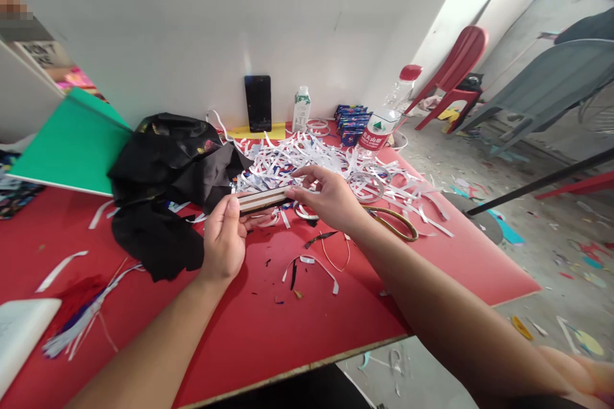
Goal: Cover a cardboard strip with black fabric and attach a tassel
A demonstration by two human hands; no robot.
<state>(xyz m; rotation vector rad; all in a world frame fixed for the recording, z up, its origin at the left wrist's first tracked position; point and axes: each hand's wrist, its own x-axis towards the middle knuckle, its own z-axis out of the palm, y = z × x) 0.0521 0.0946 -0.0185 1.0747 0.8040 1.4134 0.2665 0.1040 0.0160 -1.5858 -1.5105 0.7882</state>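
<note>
A narrow flat strip point(263, 200), striped white, brown and black, is held level above the red table. My left hand point(225, 239) is closed around its left end, thumb on top and fingers beneath. At the right end, my right hand point(323, 198) pinches it with the thumb at the edge, the fingers partly curled above. Just behind both hands lies a heap of white paper strips point(297, 156). Bunched black cloth point(167, 166) rests to the left of my left hand. A gold-coloured loop handle point(396, 223) shows beside my right forearm, which hides part of it.
A phone point(258, 103) leans on the wall beside a small white bottle point(301, 108). Blue packets point(352, 123) and a red-capped water bottle point(384, 118) stand at the back right. A green board point(71, 147) tilts at left. Scraps litter the red table point(307, 345); chairs stand beyond.
</note>
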